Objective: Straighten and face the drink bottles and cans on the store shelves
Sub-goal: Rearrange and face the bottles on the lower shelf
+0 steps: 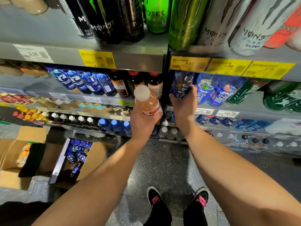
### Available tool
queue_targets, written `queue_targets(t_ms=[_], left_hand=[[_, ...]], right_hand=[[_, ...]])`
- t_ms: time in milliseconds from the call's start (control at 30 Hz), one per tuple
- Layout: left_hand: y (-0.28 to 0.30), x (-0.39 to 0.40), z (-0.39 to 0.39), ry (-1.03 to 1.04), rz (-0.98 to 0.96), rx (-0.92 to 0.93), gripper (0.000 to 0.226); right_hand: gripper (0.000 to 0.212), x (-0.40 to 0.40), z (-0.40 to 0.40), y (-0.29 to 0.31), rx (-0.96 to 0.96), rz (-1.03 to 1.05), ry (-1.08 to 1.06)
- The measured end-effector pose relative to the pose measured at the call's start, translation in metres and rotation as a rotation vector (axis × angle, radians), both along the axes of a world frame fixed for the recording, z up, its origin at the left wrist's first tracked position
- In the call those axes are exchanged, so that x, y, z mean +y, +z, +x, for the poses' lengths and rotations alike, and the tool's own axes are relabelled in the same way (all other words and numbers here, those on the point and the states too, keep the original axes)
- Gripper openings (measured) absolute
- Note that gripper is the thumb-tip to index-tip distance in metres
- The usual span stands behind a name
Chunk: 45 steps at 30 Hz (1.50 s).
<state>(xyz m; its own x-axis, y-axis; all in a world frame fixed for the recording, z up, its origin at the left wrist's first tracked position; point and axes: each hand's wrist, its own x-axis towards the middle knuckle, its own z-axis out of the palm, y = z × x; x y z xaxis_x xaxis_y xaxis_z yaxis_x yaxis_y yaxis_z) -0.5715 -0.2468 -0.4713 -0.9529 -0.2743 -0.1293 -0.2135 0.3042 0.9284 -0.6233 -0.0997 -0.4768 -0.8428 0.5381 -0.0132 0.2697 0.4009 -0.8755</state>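
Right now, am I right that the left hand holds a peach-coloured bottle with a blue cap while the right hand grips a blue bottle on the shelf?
Not quite: in the head view the peach-coloured bottle in the left hand has a white cap, not blue. The right hand does grip a blue bottle on the shelf.

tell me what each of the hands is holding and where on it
Left hand grips the pink bottle round its lower body. Right hand grips a blue bottle on the shelf round its lower body.

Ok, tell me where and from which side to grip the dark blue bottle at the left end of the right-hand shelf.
Grip the dark blue bottle round its lower body, from the front, as the right hand does now. Neighbouring blue bottles crowd its right, and the price-tag rail overhangs its cap, so the aisle side seems the only open approach.
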Motion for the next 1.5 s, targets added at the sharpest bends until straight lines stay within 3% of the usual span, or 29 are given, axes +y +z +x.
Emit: queue_targets(t_ms=[167,267,533,633,700,800,867,933,1033,1200,1500], left_hand=[[0.011,0.017,0.006,-0.044,-0.010,0.038,0.062],[0.015,0.043,0.014,-0.055,0.017,0.028,0.072],[0.029,0.153,0.038,-0.163,0.081,0.005,0.066],[0.032,0.204,0.044,-0.190,0.107,0.011,0.064],[0.035,0.240,0.049,-0.181,0.061,0.008,0.064],[0.032,0.291,0.055,-0.172,0.057,0.005,0.058],[0.027,0.320,0.056,-0.163,0.037,-0.018,0.056],[0.026,0.345,0.053,-0.169,0.053,-0.089,0.057],[0.018,0.370,0.052,-0.118,0.090,-0.058,0.044],[0.016,0.392,0.058,-0.067,0.121,-0.014,0.054],[0.017,0.390,0.064,-0.067,0.054,-0.007,0.052]], right_hand=[[0.076,0.011,0.023,0.008,-0.085,0.102,0.117],[0.060,0.044,0.065,0.009,-0.047,0.052,0.147],[0.031,0.188,0.108,0.030,0.098,0.116,-0.145],[0.027,0.254,0.118,0.030,0.068,0.313,-0.201],[0.011,0.299,0.122,0.027,0.016,0.298,-0.290],[0.010,0.347,0.124,0.025,0.038,0.117,-0.402],[0.032,0.371,0.127,0.029,-0.028,0.271,-0.264],[0.063,0.388,0.122,0.019,-0.050,0.199,-0.217],[0.083,0.406,0.107,0.012,-0.040,0.147,-0.155],[0.092,0.421,0.091,0.002,-0.020,0.017,-0.137],[0.089,0.423,0.072,-0.002,-0.088,0.169,-0.239]])
